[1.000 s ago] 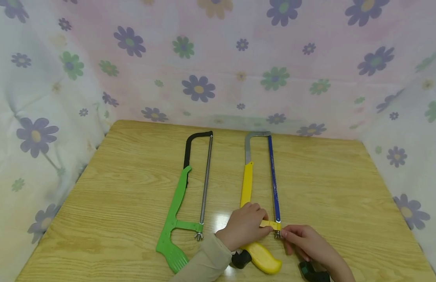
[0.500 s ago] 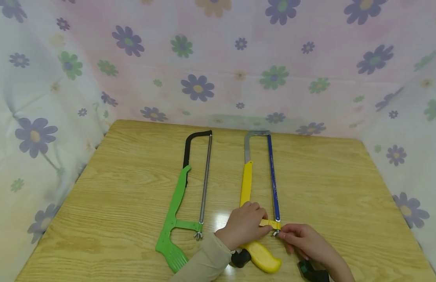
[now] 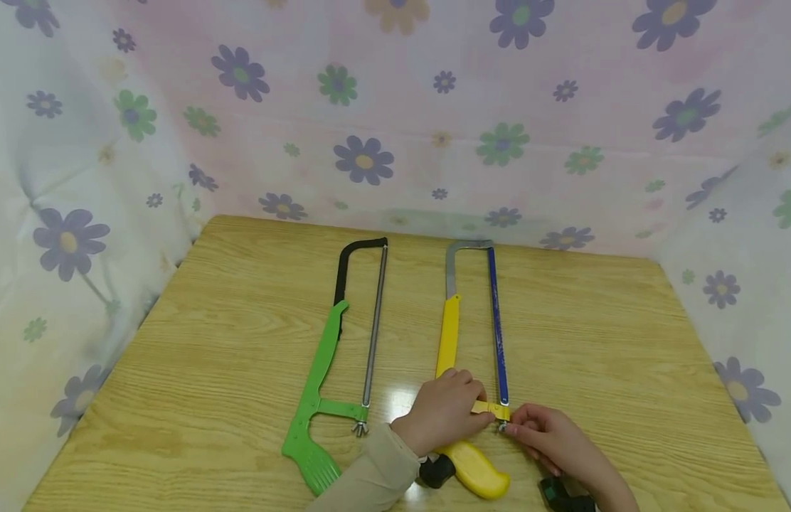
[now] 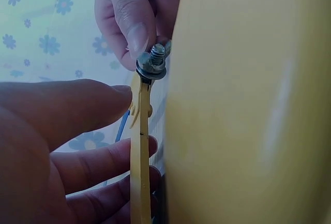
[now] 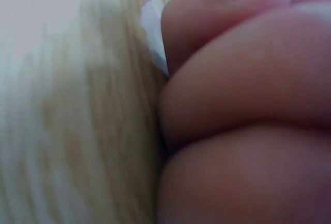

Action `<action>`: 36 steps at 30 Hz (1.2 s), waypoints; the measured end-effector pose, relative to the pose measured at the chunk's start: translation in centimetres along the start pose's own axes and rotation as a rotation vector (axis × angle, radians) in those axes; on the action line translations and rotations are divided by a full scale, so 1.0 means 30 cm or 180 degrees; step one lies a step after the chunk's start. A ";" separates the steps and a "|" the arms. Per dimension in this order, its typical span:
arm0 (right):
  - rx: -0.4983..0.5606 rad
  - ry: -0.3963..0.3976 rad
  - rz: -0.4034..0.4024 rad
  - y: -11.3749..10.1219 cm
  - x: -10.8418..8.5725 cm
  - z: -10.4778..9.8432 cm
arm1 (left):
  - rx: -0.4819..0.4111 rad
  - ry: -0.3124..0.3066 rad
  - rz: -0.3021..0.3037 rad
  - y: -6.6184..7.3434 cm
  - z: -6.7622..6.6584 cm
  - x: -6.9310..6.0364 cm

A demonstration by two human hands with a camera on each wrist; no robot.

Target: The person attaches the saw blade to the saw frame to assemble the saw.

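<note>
A hacksaw with a yellow frame and a blue blade lies flat on the table. My left hand grips its short yellow crosspiece, thumb on one side and fingers on the other in the left wrist view. At the near end of the blade, my right hand pinches a metal wing nut between thumb and forefinger. The nut sits on a threaded bolt, seen close up from the left wrist. The right wrist view is mostly filled by blurred curled fingers.
To the left lies a second hacksaw with a green frame, a black front bow and a grey blade. Both saws rest on a wood-grain table. Flower-patterned cloth hangs behind and at both sides.
The fingers of my right hand have shifted slightly at the wing nut, whose wings show at a different angle. My left hand and both saws have stayed in place.
</note>
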State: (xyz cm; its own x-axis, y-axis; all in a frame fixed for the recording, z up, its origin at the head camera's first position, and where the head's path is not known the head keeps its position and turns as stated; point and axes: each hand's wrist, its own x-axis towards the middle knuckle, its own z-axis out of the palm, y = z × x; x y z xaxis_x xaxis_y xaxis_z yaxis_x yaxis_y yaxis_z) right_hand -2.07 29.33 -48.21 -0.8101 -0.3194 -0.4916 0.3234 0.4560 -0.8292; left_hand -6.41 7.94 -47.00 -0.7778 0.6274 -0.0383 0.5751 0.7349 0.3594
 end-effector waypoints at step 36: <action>-0.0103 -0.0220 -0.0071 -0.016 0.001 -0.017 | -0.0028 -0.0037 0.0000 0.002 -0.014 -0.002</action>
State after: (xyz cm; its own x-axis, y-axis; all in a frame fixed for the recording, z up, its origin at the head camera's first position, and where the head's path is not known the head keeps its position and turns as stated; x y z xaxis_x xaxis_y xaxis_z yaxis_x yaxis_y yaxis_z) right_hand -2.51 29.52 -47.68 -0.7809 -0.3859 -0.4912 0.2887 0.4743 -0.8317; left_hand -6.43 7.86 -46.57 -0.7748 0.6304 -0.0491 0.5728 0.7327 0.3675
